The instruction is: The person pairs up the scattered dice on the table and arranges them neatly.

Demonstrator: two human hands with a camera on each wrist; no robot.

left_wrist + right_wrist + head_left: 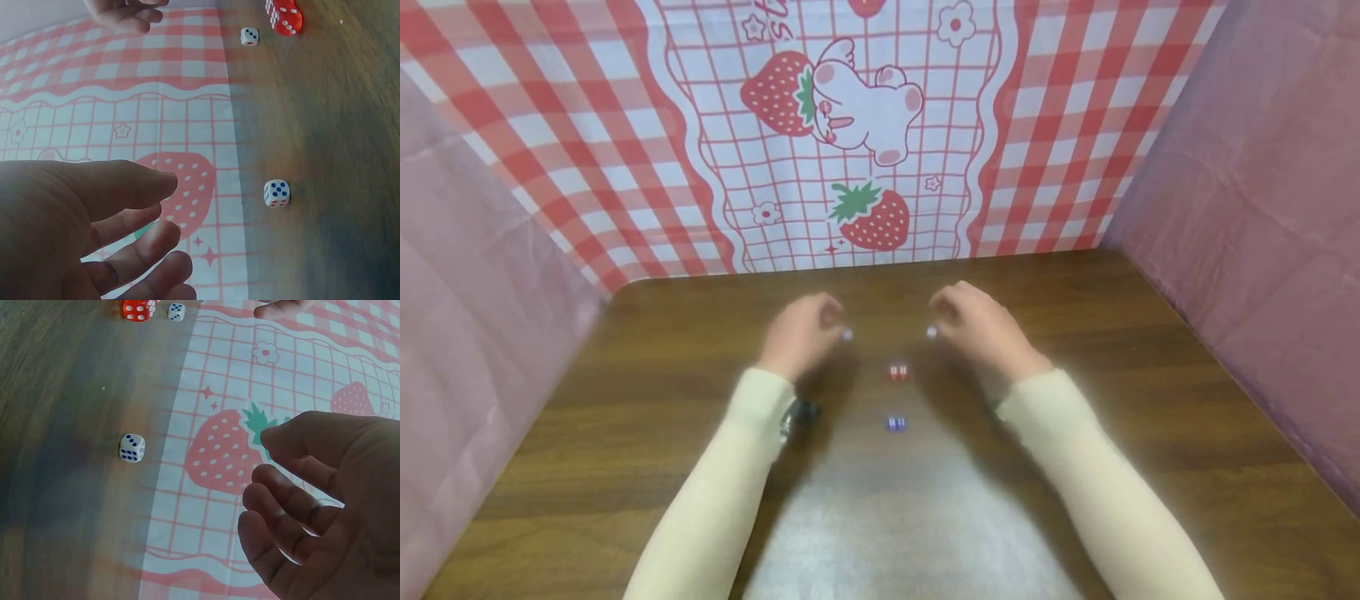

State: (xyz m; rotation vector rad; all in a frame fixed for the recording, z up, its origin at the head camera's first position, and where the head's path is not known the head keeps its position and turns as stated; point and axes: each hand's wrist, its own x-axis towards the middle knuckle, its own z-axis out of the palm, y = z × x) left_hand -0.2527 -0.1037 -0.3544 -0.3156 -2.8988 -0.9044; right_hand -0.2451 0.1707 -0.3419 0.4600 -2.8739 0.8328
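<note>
Two cream sleeves [707, 500], reaching in from near left and near right. Blue dice [892, 424], one pair, side by side, centre of wooden table [1150, 400]. Red dice [903, 372], one pair, just beyond. Left white die [277, 193] and right white die [132, 449], farther off, well apart. Left hand [801, 337], right hand [985, 327]: each near its white die, fingers loosely bent, grasping nothing.

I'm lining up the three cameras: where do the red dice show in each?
Head: red dice, just below centre.
Left wrist: red dice, at top edge, right of centre.
Right wrist: red dice, at top edge, left of centre.
Shared landmark: printed strawberry nearest the table.
</note>
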